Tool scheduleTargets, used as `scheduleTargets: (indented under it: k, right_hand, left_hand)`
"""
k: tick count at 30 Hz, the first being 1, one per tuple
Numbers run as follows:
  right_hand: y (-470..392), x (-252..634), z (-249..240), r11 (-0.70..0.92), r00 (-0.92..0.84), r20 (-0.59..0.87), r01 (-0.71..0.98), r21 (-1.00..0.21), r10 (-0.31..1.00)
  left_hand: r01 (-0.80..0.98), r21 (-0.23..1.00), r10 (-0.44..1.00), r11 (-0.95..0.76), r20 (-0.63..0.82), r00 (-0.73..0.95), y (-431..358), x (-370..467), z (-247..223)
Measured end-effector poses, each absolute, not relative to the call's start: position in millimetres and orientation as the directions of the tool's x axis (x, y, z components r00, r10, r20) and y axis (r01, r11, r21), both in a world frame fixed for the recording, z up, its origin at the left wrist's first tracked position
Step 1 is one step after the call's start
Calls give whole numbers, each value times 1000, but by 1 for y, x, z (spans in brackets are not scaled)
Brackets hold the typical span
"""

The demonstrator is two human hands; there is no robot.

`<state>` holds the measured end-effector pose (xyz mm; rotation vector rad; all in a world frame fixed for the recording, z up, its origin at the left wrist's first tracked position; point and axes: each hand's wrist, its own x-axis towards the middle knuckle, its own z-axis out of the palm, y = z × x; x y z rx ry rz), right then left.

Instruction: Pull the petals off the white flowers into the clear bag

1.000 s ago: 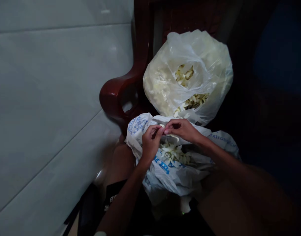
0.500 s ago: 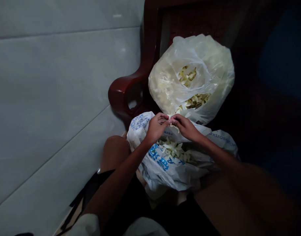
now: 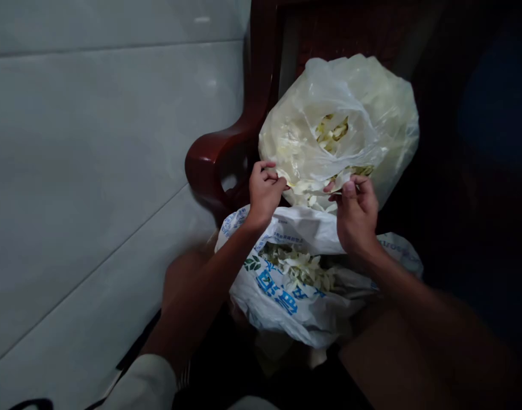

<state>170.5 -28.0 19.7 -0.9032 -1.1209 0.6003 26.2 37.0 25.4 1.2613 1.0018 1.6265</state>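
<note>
My left hand (image 3: 264, 192) is closed in a pinch on a pale yellowish flower piece at its fingertips, beside the translucent bag's lower left edge. My right hand (image 3: 358, 212), also closed, pinches a white petal (image 3: 341, 181) between thumb and fingers. Both hands hover where two bags meet. Under them lies a white plastic bag (image 3: 286, 316) with blue print, its mouth spread, showing white flowers (image 3: 303, 267) inside. Behind it a big translucent bag (image 3: 286, 128) bulges with pale petals, seen through two openings. Some loose white petals (image 3: 314, 202) lie between my hands.
A dark red wooden seat with a curved armrest (image 3: 209, 156) stands left of and behind the bags. Pale wall tiles (image 3: 107, 136) fill the left side. My bare knees flank the printed bag, and the right side is very dark.
My hands, together over the printed bag before, have moved apart. The left went up and left; the right went right, toward the translucent bag. The view shifted slightly.
</note>
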Motion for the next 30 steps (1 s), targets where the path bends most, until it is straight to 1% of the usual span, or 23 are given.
scheduleTargets:
  k: [1,3,5,6,7,8,9,10,11,12,13,14,15,17,18,20,22,25,27,28,30]
  right_hand:
    - [-28,172,23,553,444,521,66,-830,729]
    - [-28,179,32,618,634,574,186,-764,518]
    - [-32,190,45,682,715,633,306,-664,295]
    - [-34,195,50,719,705,659,312,-620,262]
    - [-36,200,54,728,656,682,288,-623,323]
    - [-39,204,56,697,566,693,266,-666,446]
    - [-41,206,56,644,409,695,278,-712,592]
    - [-42,207,54,579,201,657,335,-743,727]
    - [-43,206,49,529,-30,572,422,-736,820]
    - [-44,204,42,508,-250,446,518,-688,859]
    - [-45,202,33,516,-427,302,594,-617,852]
    - [-45,199,24,539,-545,176,631,-558,820]
    - [-45,196,14,546,-606,62,661,-514,793]
    - [-45,193,-1,561,-649,-47,691,-456,760]
    - [-44,192,-5,566,-654,-66,696,-441,753]
    - [-41,193,-5,561,-646,-53,697,-446,761]
    - [-36,195,3,515,-585,6,708,-482,811]
    - [-32,198,14,385,-358,166,719,-579,919]
    - [-31,201,13,345,-244,244,671,-656,938]
    - [-32,202,11,354,-238,262,637,-685,935]
    - [-33,205,1,408,-309,273,583,-702,911]
  left_hand:
    - [-165,929,939,-330,305,-162,41,29,26]
    - [-223,920,940,-322,282,-193,47,31,30]
    - [-288,900,942,-326,284,-179,55,28,35]
    - [-303,892,942,-335,306,-141,59,25,38]
    - [-291,890,936,-351,341,-86,64,22,41]
    - [-254,893,926,-372,377,-31,68,20,42]
    - [-202,896,914,-395,406,15,71,18,41]
    - [-147,899,905,-412,423,46,74,17,39]
    - [-100,902,903,-420,427,57,77,17,34]
    - [-64,906,905,-419,422,55,78,17,28]
    - [-50,913,913,-405,407,30,78,17,20]
    - [-46,924,925,-379,380,2,78,17,12]
    - [-39,933,934,-358,357,-18,75,17,5]
    - [-12,942,942,-336,336,-3,68,15,-6]
    - [0,940,940,-342,342,11,63,13,-9]
    - [48,920,921,-390,389,25,51,11,-11]
    - [159,883,897,-442,434,83,40,11,-12]
    - [323,819,880,-475,448,158,23,14,-17]
    - [327,831,892,-450,405,199,13,17,-23]
    - [301,854,902,-424,370,220,8,19,-26]
    - [277,884,913,-376,302,275,-1,21,-31]
